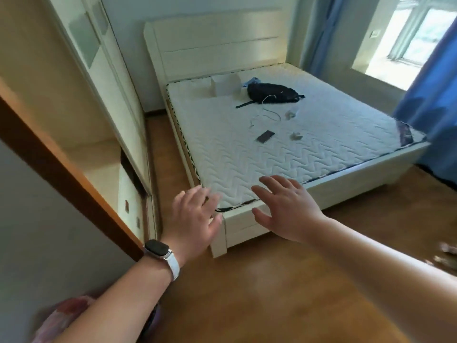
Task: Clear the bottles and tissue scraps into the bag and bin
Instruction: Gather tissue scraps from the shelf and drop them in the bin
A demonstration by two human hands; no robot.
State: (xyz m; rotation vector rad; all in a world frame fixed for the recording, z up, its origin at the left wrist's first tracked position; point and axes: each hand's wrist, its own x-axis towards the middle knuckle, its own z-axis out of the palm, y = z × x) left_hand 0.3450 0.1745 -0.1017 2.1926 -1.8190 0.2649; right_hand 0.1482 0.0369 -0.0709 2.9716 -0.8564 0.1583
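1. Blurred clutter (446, 256) at the right frame edge cannot be identified; no bottle is clearly visible.
2. Two pale scraps (296, 136) lie mid-mattress (247, 159), near a phone (265, 136) and a dark bag (273, 93).
3. The left hand (191, 219) and right hand (286, 206) hover empty, fingers spread, over the bed's near corner.
4. Bare floor (272, 288) lies open below.

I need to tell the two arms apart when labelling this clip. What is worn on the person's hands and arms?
The left hand has a smartwatch at the wrist: a dark rectangular face in a silvery case on a white band. The right hand wears nothing. Both forearms are bare, with no sleeves, gloves or rings visible.
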